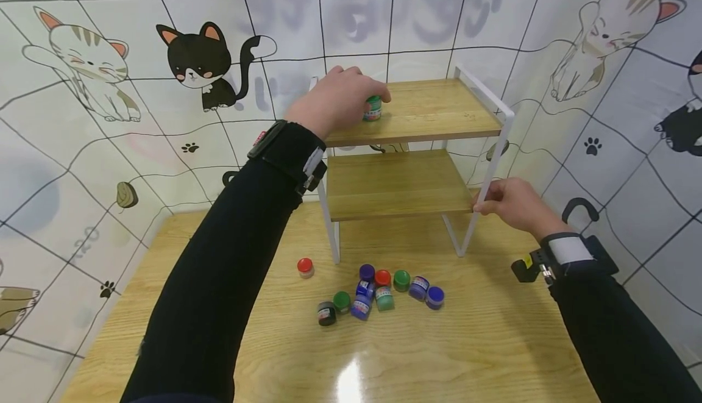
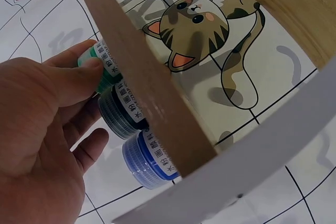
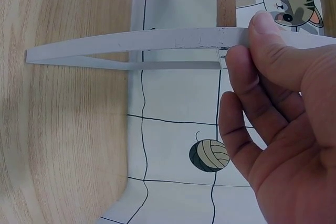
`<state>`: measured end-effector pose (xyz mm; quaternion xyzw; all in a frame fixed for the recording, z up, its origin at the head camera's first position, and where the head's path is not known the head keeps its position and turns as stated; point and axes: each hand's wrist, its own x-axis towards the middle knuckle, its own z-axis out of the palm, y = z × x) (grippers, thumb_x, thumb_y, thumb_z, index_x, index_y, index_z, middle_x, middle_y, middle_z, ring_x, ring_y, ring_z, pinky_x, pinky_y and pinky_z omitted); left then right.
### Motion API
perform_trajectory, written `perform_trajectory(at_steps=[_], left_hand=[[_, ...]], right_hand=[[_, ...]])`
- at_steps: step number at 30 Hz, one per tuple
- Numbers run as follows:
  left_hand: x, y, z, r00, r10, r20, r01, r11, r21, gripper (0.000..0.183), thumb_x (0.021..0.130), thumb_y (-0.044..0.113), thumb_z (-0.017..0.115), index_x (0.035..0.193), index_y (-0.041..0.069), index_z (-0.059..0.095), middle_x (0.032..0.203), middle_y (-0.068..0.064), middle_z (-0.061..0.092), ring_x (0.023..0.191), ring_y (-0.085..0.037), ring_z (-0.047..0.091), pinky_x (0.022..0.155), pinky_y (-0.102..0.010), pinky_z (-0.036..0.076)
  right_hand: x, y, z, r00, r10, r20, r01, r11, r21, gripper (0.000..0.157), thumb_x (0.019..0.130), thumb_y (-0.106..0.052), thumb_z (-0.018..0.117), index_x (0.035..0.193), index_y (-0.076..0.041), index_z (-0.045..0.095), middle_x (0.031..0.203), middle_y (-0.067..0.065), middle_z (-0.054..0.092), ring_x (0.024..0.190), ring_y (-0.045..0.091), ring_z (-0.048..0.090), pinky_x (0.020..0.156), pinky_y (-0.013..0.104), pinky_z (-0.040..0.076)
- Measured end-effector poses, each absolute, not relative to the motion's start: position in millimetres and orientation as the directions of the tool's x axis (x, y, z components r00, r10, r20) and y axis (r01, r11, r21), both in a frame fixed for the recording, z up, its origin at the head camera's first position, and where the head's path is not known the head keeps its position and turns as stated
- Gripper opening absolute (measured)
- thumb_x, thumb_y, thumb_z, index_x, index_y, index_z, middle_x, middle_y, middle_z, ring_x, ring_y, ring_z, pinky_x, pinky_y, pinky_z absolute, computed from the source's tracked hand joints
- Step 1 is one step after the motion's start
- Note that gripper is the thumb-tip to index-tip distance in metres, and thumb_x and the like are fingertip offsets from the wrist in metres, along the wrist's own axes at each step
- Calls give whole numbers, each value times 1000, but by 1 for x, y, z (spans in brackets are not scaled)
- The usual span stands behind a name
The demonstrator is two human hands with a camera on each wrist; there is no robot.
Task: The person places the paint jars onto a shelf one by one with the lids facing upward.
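Note:
On the top board (image 1: 439, 110) of a small two-tier rack, my left hand (image 1: 342, 98) grips a green paint jar (image 1: 373, 109) between thumb and fingers. The left wrist view shows a dark jar (image 2: 122, 111) and a blue jar (image 2: 149, 161) in a row beside that green one; the hand hides both in the head view. My right hand (image 1: 518, 205) pinches the rack's white metal side frame (image 1: 496, 153) at the lower board's (image 1: 400, 183) level. Thumb and forefinger meet on the frame in the right wrist view, with the other fingers curled below.
Several paint jars lie or stand on the wooden table (image 1: 439, 354) before the rack, among them a black jar (image 1: 326, 313) and a purple-blue jar (image 1: 435, 297). A red-lidded jar (image 1: 305, 267) stands apart at left. A cat-print covering (image 1: 356, 19) lines the walls.

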<state>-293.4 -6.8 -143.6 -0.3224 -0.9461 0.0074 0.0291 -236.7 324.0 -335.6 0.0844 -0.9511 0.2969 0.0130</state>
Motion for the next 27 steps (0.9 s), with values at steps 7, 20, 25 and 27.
perform_trajectory(at_steps=[7,20,25,27], left_hand=[[-292,-5,-143,-797,602,51,602,798,-17,47,99,6,43,138,31,48,141,0,46,128,-27,33,108,-38,29],[-276,-10,-144,-709,695,122,700,714,2,36,99,14,49,132,27,55,132,3,53,125,-19,39,108,-35,29],[-267,-10,-148,-642,751,153,763,646,28,32,98,16,53,129,23,58,130,3,57,121,-19,42,105,-38,31],[-265,-9,-149,-613,774,157,787,616,33,32,97,16,55,128,21,59,130,3,59,120,-20,42,104,-39,31]], right_hand=[[-235,322,-336,-987,-144,75,-161,809,-565,15,88,-16,68,96,-5,71,87,11,69,86,31,60,75,49,47],[-237,322,-335,-985,-153,74,-167,799,-578,12,88,-13,68,94,-3,71,87,12,69,85,30,60,76,47,46],[-237,323,-335,-986,-150,73,-164,796,-582,13,88,-13,68,95,-3,70,89,13,69,87,30,61,78,50,46],[-237,324,-335,-988,-141,69,-155,798,-582,14,88,-14,68,95,-3,70,90,13,69,87,31,61,78,51,46]])
